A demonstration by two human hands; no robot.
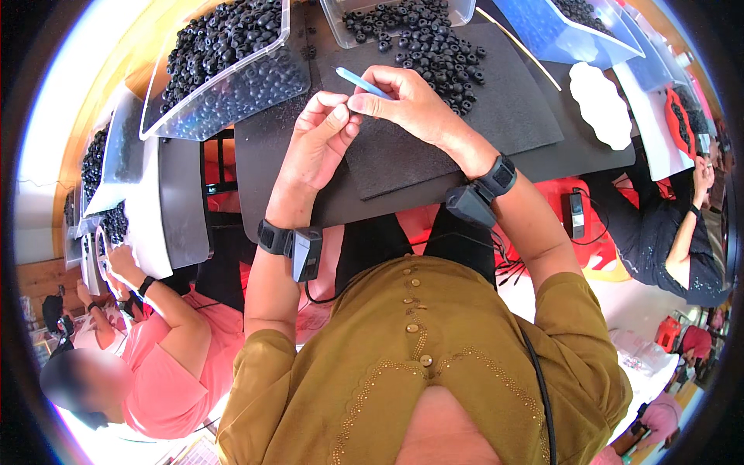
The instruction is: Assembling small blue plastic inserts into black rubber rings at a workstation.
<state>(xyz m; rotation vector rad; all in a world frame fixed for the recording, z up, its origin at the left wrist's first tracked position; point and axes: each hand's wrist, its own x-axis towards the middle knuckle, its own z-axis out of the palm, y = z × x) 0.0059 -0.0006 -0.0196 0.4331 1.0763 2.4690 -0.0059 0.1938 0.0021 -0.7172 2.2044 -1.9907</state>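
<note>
A slim light blue pen-like tool (360,81) rests in my right hand (415,105), its pale end sticking out to the upper left. The thumb and fingers of that hand are closed around it. My left hand (319,143) is pinched shut, fingertips meeting those of my right hand. Whatever lies between the fingertips is too small and covered to make out. Just beyond my right hand, small black ring-shaped parts (442,58) with holes lie heaped on a dark mat (504,116).
Clear plastic bins of black parts stand at the far left (288,46) and far middle (465,17). A blue-tinted bin (601,48), a thin pale stick (519,48) and a white wavy-edged piece (599,105) are at right. Co-workers (182,349) sit on both sides.
</note>
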